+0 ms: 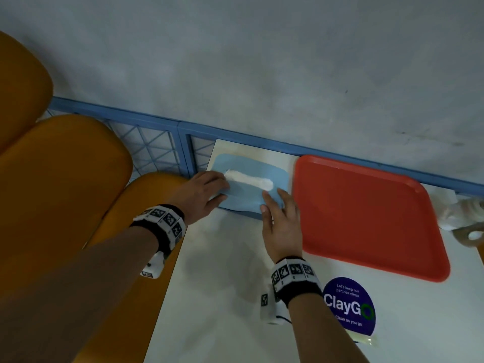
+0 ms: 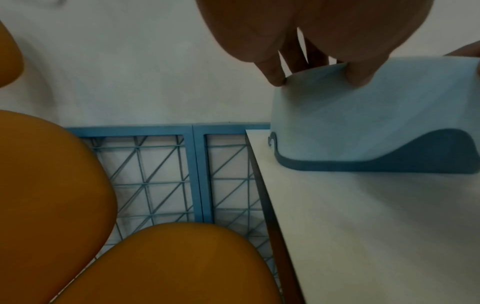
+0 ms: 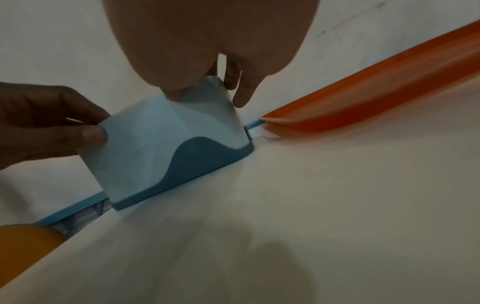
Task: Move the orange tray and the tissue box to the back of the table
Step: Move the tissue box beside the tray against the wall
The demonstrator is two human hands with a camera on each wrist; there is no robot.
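Tissue box on worktop, against blue rail, just left of orange tray. Left hand, right hand grip box ends. Step: final placement. Next: let go, judging both items sit at rail.

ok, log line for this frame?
tissue box: back-left of table, both hands on it | left hand: grips left end | right hand: grips right end | orange tray: at back edge
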